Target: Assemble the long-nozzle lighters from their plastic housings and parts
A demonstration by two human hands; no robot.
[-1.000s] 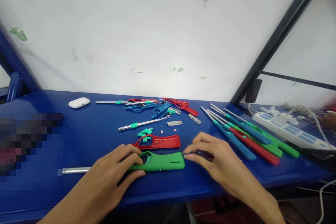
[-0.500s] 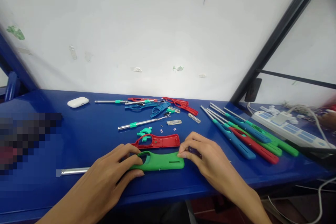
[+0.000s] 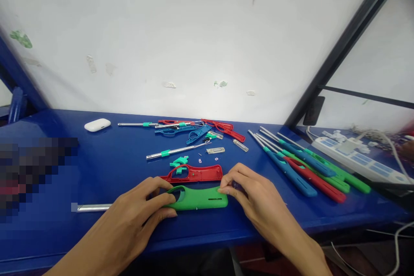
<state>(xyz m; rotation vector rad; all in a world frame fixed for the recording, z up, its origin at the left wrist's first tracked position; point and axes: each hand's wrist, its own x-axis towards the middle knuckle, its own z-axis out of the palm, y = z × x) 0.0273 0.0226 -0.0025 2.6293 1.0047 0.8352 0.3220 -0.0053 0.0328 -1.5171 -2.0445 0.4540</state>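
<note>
A green long-nosed gas lighter (image 3: 200, 198) lies along the front of the blue table, its metal tube pointing left. My left hand (image 3: 145, 207) is closed round it at the trigger opening, thumb on the near side and fingers on the far side. At the handle's far right corner, my right hand (image 3: 250, 194) pinches with thumb and forefinger. Something dark purple (image 3: 238, 186) shows inside the curl of that hand; its kind is hidden. Just behind the green handle rests an open red lighter shell half (image 3: 203, 173), its inner side up.
Green trigger parts (image 3: 180, 162), clear fuel tanks (image 3: 215, 151), a metal lighter tube (image 3: 174, 152) and blue shell halves (image 3: 176, 131) lie behind. Several assembled lighters (image 3: 300, 177) are fanned out at right, near a white power strip (image 3: 359, 159). A white earbud case (image 3: 97, 125) sits back left.
The view has shifted very slightly. Both hands keep the same hold at the green lighter, and the parts around it lie as before.
</note>
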